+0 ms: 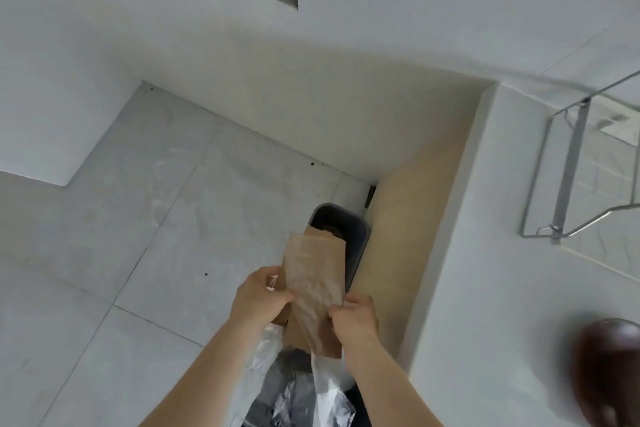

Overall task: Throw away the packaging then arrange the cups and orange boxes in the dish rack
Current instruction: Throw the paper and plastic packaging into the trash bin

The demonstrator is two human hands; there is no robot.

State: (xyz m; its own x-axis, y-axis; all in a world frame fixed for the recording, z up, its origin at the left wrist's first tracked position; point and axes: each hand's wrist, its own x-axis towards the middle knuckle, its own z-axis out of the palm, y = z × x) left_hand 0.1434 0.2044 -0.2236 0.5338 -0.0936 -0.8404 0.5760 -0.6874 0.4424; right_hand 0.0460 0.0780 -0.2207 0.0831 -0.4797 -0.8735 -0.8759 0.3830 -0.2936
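Flat brown cardboard packaging [313, 282] is held upright over a dark grey bin [346, 232] on the floor. My left hand [258, 298] grips its left edge and my right hand [355, 319] grips its right edge. Clear plastic wrap [325, 392] hangs from under both hands. The cardboard's far end overlaps the bin's opening. A wire dish rack [571, 170] stands on the white counter [491, 253] at the right. A dark brown cup [609, 364], blurred, sits at the counter's near right.
The bin stands against a beige cabinet side [408, 225], in the corner by the wall. Pale tiled floor [138, 218] spreads to the left. A white wall [346, 28] runs behind.
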